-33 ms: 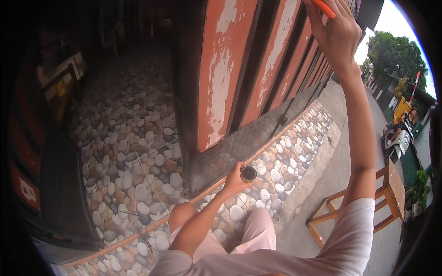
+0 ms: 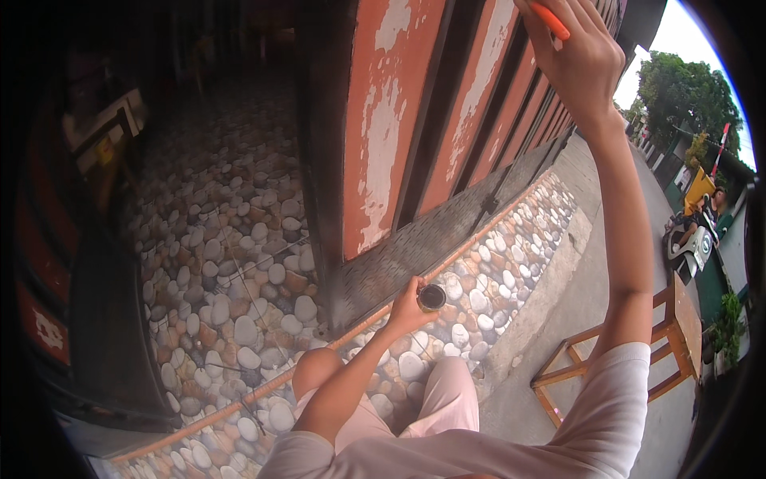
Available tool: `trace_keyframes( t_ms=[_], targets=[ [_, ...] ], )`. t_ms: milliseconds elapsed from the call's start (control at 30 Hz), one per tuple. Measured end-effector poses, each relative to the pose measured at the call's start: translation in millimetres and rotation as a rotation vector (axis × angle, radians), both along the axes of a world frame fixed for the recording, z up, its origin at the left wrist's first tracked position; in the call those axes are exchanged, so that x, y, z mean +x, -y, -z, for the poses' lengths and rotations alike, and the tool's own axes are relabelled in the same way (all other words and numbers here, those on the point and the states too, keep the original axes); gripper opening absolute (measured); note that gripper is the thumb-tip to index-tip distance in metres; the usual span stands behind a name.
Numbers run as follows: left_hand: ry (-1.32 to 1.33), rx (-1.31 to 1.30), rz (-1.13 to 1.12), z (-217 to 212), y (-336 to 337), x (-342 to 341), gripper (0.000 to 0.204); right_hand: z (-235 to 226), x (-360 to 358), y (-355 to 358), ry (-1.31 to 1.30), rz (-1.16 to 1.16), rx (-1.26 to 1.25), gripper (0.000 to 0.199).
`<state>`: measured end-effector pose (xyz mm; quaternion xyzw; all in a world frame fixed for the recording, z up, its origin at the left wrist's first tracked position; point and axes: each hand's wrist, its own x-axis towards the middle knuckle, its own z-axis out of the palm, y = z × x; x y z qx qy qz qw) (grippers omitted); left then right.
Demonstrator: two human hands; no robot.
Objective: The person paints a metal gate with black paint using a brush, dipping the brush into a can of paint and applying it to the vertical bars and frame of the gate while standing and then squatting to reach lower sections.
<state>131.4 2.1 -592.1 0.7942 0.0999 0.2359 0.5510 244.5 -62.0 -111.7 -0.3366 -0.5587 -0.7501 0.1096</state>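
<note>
My left hand [image 2: 408, 313] is wrapped round a small round dark cup [image 2: 432, 298], held low in front of my knees. The cup's mouth faces up and its inside looks dark; I cannot make out the contents. Raised high at the upper right, my right hand [image 2: 582, 68] grips a bright orange handle [image 2: 550, 21]. The handle's far end runs out of the picture, so its kind does not show. Beside that hand stands a gate or fence of orange slats [image 2: 379, 160] with dark strips between them. Whitish patches mark the slats where the paint is worn.
A pebble-patterned tiled floor [image 2: 247, 279] lies under and ahead of me, with a raised orange edging along it. At the right, a wooden stool [image 2: 678, 327] stands on the concrete lane. Farther off, a person sits by a white scooter [image 2: 694, 251].
My right hand has shifted slightly left with the orange handle. The left hand and the cup have hardly moved.
</note>
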Motion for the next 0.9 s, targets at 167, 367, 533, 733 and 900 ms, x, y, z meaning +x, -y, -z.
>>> trace_keyframes(
  t_ms=[167,367,533,733,900],
  targets=[
    [0.008,0.025,-0.003,-3.2,6.5,2.6,0.071,84.6,-8.6,7.5,-0.051,0.178,-0.278,0.028],
    [0.012,0.028,-0.034,-2.0,0.3,-4.4,0.071,194.8,-32.0,14.9,-0.454,0.015,-0.639,0.021],
    [0.015,0.029,-0.024,-0.7,3.3,-2.2,0.071,177.1,-26.6,15.5,-0.74,-0.056,-0.572,0.014],
    [-0.006,-0.045,-0.018,-9.8,0.6,-3.7,0.067,156.1,-27.0,11.8,-0.362,-0.026,-0.271,0.021],
    [-0.038,-0.053,-0.001,-10.3,1.0,-2.0,0.068,194.9,-40.7,15.0,-0.371,0.1,-0.499,0.022]
  ],
)
